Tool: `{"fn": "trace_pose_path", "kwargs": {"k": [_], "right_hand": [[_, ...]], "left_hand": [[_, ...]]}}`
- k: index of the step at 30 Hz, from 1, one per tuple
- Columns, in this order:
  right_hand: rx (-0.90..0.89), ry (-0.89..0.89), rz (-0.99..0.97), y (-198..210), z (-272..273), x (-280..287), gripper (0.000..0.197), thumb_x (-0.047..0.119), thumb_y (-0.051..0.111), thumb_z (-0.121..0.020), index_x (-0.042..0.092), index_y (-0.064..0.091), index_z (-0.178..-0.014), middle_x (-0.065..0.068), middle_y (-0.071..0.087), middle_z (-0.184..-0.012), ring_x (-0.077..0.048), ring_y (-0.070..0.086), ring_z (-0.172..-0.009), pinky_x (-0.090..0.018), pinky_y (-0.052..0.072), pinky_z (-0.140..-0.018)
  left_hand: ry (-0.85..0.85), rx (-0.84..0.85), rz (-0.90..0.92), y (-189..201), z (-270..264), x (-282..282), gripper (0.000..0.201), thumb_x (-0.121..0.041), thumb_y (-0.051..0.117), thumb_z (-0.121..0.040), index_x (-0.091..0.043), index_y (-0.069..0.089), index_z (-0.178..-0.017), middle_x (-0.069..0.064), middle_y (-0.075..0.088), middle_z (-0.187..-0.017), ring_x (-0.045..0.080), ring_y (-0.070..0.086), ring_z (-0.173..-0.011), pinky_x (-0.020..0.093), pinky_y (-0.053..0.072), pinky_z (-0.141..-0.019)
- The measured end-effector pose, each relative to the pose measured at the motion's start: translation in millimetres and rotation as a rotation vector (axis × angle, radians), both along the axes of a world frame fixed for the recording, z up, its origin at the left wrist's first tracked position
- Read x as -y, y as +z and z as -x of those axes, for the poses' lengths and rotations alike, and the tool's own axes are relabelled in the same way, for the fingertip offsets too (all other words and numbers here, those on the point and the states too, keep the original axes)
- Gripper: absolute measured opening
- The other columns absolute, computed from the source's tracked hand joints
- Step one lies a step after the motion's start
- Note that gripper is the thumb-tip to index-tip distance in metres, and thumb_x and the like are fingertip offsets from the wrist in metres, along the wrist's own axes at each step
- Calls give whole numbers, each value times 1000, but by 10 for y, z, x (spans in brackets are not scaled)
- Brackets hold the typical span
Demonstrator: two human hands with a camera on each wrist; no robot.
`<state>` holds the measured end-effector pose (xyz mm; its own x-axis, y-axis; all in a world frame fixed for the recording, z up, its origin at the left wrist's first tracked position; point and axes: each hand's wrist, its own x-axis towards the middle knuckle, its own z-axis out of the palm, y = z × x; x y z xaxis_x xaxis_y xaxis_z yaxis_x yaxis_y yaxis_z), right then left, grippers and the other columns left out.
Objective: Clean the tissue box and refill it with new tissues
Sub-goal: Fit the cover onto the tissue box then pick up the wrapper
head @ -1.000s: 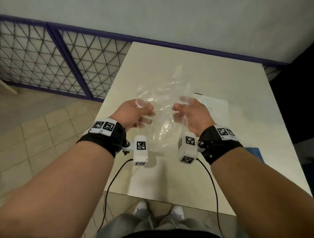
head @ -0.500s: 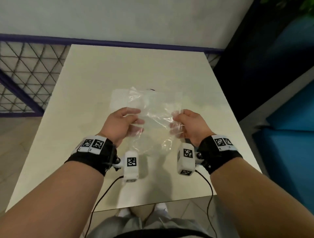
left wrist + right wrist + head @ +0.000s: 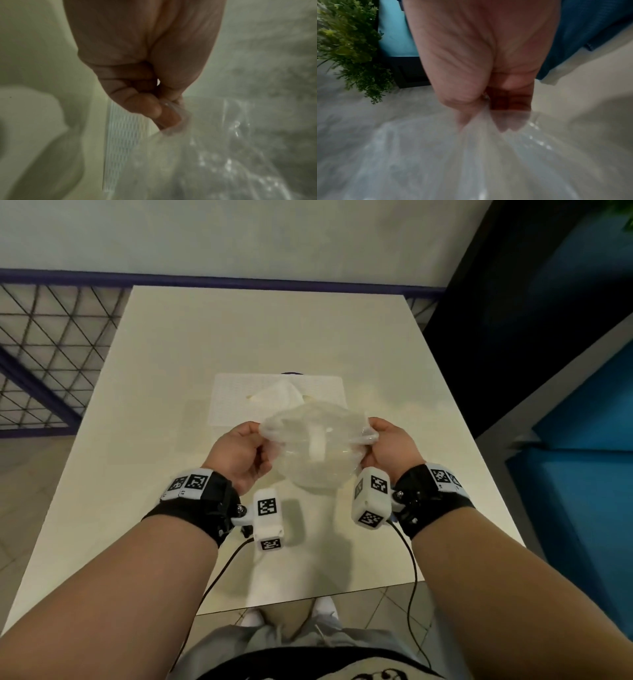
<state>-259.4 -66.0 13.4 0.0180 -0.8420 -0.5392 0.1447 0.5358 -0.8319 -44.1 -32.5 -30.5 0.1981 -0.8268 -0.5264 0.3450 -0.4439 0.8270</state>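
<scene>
Clear plastic, crinkled and glossy, is stretched between both hands: the plastic wrapper (image 3: 317,451) hangs just above the table (image 3: 171,371), its long axis running side to side from one grip to the other, with its loose belly sagging toward the person. The left hand (image 3: 239,455) has its fingers curled in, pinching the wrapper's left edge; the left wrist view shows thumb and fingertips (image 3: 169,118) nipping a bunched fold of film. The right hand (image 3: 390,448) is clenched on the opposite edge, film gathered at the knuckles, and in the right wrist view the wrapper (image 3: 471,155) fans out from under its fingers, though that view is too blurred to show the fingers singly. Through the film shows something pale; what it is I cannot tell.

Just beyond the grips, farther from the person, sits the white tissue box (image 3: 239,398), flat on the table, long axis also left to right, top patterned with fine dots, a tissue (image 3: 279,393) poking up from its slot. The wrapper's far edge overlaps the box's near right corner in the head view.

Bare tabletop lies on both sides of the hands. Outboard of the right grip the table edge gives way to a blue seat (image 3: 582,457); outboard of the left grip, a mesh railing (image 3: 51,347).
</scene>
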Motion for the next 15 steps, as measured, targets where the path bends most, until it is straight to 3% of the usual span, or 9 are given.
{"fn": "trace_pose_path", "kwargs": {"k": [2, 4, 6, 8, 10, 12, 13, 15], "right_hand": [[160, -55, -89, -8, -7, 10, 22, 6, 41, -92, 9, 62, -93, -13, 63, -89, -21, 66, -69, -26, 54, -59], [313, -71, -181, -28, 23, 11, 27, 25, 43, -85, 11, 65, -92, -15, 65, -108, -34, 61, -92, -43, 53, -78], [284, 40, -220, -9, 41, -6, 35, 43, 52, -81, 16, 67, -98, -11, 67, -105, -33, 60, -93, -50, 50, -82], [130, 187, -187, -16, 23, 6, 30, 33, 62, -82, 20, 65, -109, -11, 68, -99, -30, 62, -82, -43, 53, -78], [-54, 234, -49, -12, -15, -6, 31, 6, 57, -84, 19, 63, -111, -11, 66, -87, -23, 61, -62, -29, 54, -59], [-162, 216, 67, -14, -47, -32, 28, -6, 56, -83, 13, 66, -101, -9, 64, -75, -17, 59, -52, -20, 50, -46], [-178, 217, 101, -24, -60, -34, 23, -7, 58, -82, 10, 68, -92, -8, 65, -75, -16, 61, -54, -20, 51, -48], [-167, 212, 116, -37, -81, -18, 18, -7, 61, -81, 9, 68, -79, -8, 66, -76, -16, 63, -61, -22, 55, -56]], "left_hand": [[19, -13, 1, -18, -16, -6, 45, 7, 41, -90, -21, 59, -60, 2, 57, -59, 14, 46, -49, 19, 41, -42], [31, -9, 7, -11, -30, -16, 51, 14, 34, -86, -20, 55, -55, 5, 56, -63, 13, 45, -48, 17, 41, -41], [17, 34, 19, 26, -29, -23, 47, 16, 30, -84, -16, 53, -59, 9, 57, -65, 12, 45, -43, 18, 40, -38], [22, 43, 25, 59, -35, -30, 38, 11, 33, -89, -15, 54, -73, 10, 63, -67, 14, 50, -43, 19, 43, -39], [44, -13, 20, 63, -45, -25, 24, -7, 34, -100, -18, 55, -95, 12, 67, -74, 23, 65, -55, 25, 50, -45], [-1, -95, 17, 69, -63, -28, 21, -32, 35, -103, -25, 52, -113, 12, 72, -84, 36, 70, -75, 42, 58, -67], [-51, -114, 11, 84, -70, -23, 24, -40, 40, -100, -28, 50, -118, 12, 73, -91, 40, 69, -82, 50, 54, -79], [-158, -116, 25, 140, -59, -50, 17, -41, 50, -95, -33, 53, -110, 10, 72, -103, 43, 68, -89, 54, 49, -85]]}}
